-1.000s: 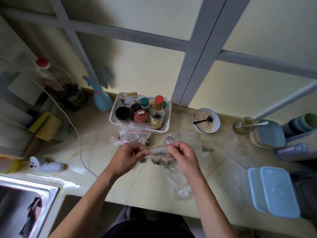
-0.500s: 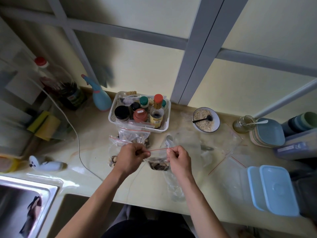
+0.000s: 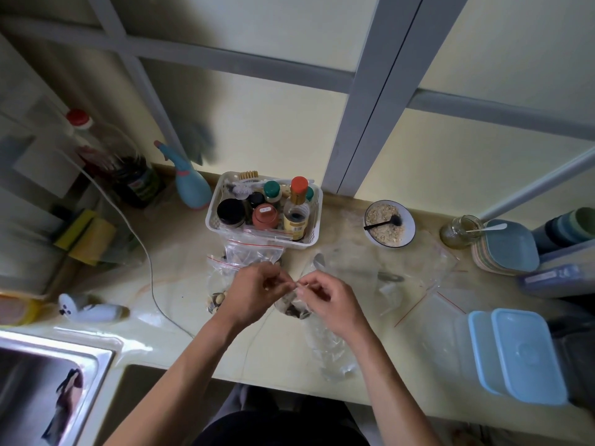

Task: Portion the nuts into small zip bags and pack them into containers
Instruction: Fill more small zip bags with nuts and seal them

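Note:
A small clear zip bag (image 3: 294,309) with dark nuts in its bottom hangs between my hands above the counter. My left hand (image 3: 254,292) pinches its red zip strip from the left, and my right hand (image 3: 325,296) pinches the strip from the right, fingertips nearly touching. Two filled zip bags (image 3: 249,255) lie behind my left hand, one with pale nuts (image 3: 216,300) showing. A large clear bag (image 3: 380,268) lies open behind my right hand. Two clear containers with light blue lids (image 3: 518,352) stand at the right.
A white basket of jars and bottles (image 3: 264,217) stands at the back. A bowl of oats with a black spoon (image 3: 389,223), a glass jar (image 3: 460,231) and stacked plates (image 3: 505,249) sit at the back right. The sink (image 3: 48,387) is at the lower left, a thin cable (image 3: 151,268) crosses the counter.
My hands have come together along the zip strip, from wide apart at its ends to nearly touching at the middle. The bag of nuts hangs lower between them.

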{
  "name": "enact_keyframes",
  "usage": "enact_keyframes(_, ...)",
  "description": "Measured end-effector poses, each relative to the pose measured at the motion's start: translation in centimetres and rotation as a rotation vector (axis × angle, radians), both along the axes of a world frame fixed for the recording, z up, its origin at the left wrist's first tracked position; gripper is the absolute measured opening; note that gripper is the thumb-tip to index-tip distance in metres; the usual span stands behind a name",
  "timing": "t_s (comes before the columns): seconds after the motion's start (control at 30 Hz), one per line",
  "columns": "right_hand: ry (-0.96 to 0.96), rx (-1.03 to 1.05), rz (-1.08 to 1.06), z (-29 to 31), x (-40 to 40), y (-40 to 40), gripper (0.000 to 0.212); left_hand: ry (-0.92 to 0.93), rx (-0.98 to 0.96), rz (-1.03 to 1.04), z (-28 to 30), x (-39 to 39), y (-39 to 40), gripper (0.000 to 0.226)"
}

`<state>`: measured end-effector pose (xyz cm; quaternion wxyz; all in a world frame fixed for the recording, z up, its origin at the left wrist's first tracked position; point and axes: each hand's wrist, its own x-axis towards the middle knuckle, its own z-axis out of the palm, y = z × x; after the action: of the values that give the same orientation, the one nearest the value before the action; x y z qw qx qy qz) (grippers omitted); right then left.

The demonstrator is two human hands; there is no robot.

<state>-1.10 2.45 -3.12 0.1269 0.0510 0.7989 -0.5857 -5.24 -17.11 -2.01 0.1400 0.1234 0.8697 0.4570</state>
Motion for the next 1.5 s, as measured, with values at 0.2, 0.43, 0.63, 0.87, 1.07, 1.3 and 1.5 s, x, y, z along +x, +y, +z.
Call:
enact_keyframes(0.2,0.151,0.224,0.023,0.0,-0.2,-1.3,0.023,0.007,-0.003,0.079,0.0,0.2,0.0,0.008)
enact_keyframes(0.43,0.135,0.244,0.026,-0.5,-0.5,-2.1,0.021,-0.096,0.024,0.117,-0.1,-0.1,-0.6,0.012)
enact_keyframes(0.63,-0.048,-0.123,-0.011,0.6,-1.7,-2.0,0.021,-0.378,0.384,0.035,0.2,0.0,-1.4,0.019)
enact_keyframes(0.87,-0.179,0.064,-0.003,-0.3,-2.9,-2.5,0.030,-0.378,0.336,0.086,-2.2,-0.6,-0.9,0.012)
enact_keyframes(1.07,-0.232,0.377,0.099,-3.4,-3.4,-2.0,0.031,-0.421,0.155,0.158,-4.3,-1.7,-0.9,0.013)
enact_keyframes(1.3,-0.225,0.298,-0.184,-6.2,-5.7,-1.0,0.032,-0.319,0.089,0.267,-3.8,-3.7,-1.5,0.016)
enact_keyframes(1.5,-0.200,0.410,-0.207,-8.5,-7.1,-1.3,0.022,-0.351,0.095,0.275,-3.7,-5.1,-1.4,0.020)
